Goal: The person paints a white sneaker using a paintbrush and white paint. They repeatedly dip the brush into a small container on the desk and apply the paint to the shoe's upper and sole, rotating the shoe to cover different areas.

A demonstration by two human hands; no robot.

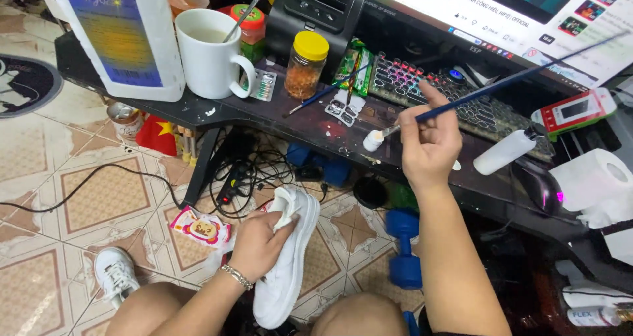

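My left hand [258, 244] grips a white sneaker [285, 270] from above, over my lap, with a wad of white cloth [285, 204] stuffed in its opening. My right hand [428, 141] is raised at the desk edge and holds a long blue-handled paintbrush [508, 82]. The brush tip reaches into a small white paint pot [374, 140] on the black desk [290, 115]. A second white sneaker [115, 273] lies on the tiled floor at lower left.
On the desk stand a large white jug [122, 36], a white mug [211, 46] with a spoon, a yellow-lidded jar [306, 65], a keyboard [435, 92], a white bottle [504, 152], a mouse [541, 185] and a tissue roll [593, 181]. Blue dumbbells [403, 247] and cables lie beneath.
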